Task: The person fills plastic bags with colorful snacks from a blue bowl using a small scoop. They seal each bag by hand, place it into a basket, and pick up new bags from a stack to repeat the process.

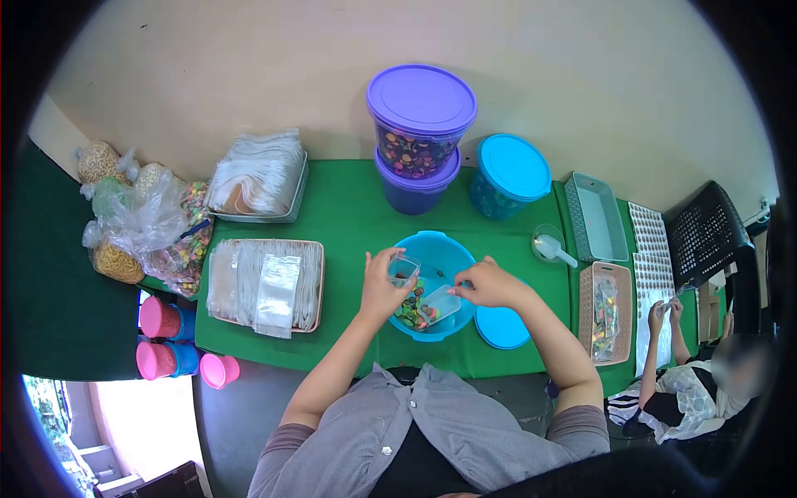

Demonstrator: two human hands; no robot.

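A blue tub (457, 325) stands at the table's front edge with colourful small snack pieces (408, 311) lying in its left part. Over the tub's left rim, my left hand (382, 286) is closed around a small clear plastic cup (403, 269). My right hand (488, 283) comes in over the right rim, fingers closed on the handle of a clear plastic scoop (442, 305). The scoop's front end is down among the pieces. Beside the tub, under my right forearm, lies a round blue lid (502, 327).
Baskets of clear bags (278, 286) stand left, near bagged snacks (141, 216). Lidded purple tubs (421, 116) and a blue tub (510, 176) stand behind. Another scoop (552, 247) sits in a container at right. A co-worker (689, 390) works beyond the pink basket (610, 315).
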